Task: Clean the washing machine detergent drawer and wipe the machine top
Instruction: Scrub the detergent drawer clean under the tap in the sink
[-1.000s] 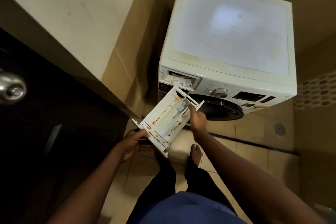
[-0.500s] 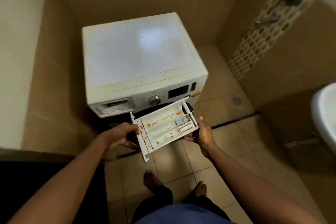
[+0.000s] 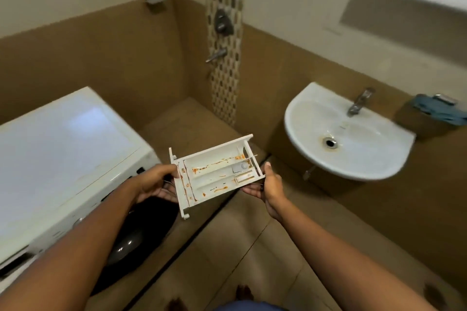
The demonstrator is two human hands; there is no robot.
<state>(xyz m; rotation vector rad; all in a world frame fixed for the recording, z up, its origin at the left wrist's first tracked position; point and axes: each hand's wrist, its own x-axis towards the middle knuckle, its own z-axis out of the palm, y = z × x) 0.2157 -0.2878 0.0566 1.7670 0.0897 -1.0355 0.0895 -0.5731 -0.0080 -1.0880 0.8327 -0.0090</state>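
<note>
The detergent drawer (image 3: 217, 171) is a white plastic tray, long and shallow, split lengthwise into three channels. Orange-brown residue runs in broken streaks along the dividers, gathers in spots in the nearest channel, and stains the end wall by the left hand (image 3: 156, 182). A small pale grey cap sits in the middle channel, close to the right hand (image 3: 267, 184). The drawer is out of the machine and held in the air between the two hands, open side up and slightly tilted, above the tiled floor (image 3: 252, 247). There is one drawer, one washing machine (image 3: 63, 149), one sink (image 3: 303, 113) with one tap (image 3: 360, 101), and one blue cloth (image 3: 442, 111) on the ledge beside that sink. The left hand grips the drawer's left end, thumb lying on the rim and fingers curled underneath. The right hand holds the opposite end, thumb raised against the end wall and fingers curled below the base. Both forearms reach forward, bare, wrists roughly level. The washing machine lies left of and below the left forearm, its white top bare and its dark round door (image 3: 141, 235) under that wrist. The sink hangs on the wall beyond and to the right of the right hand, well apart from the drawer.
</note>
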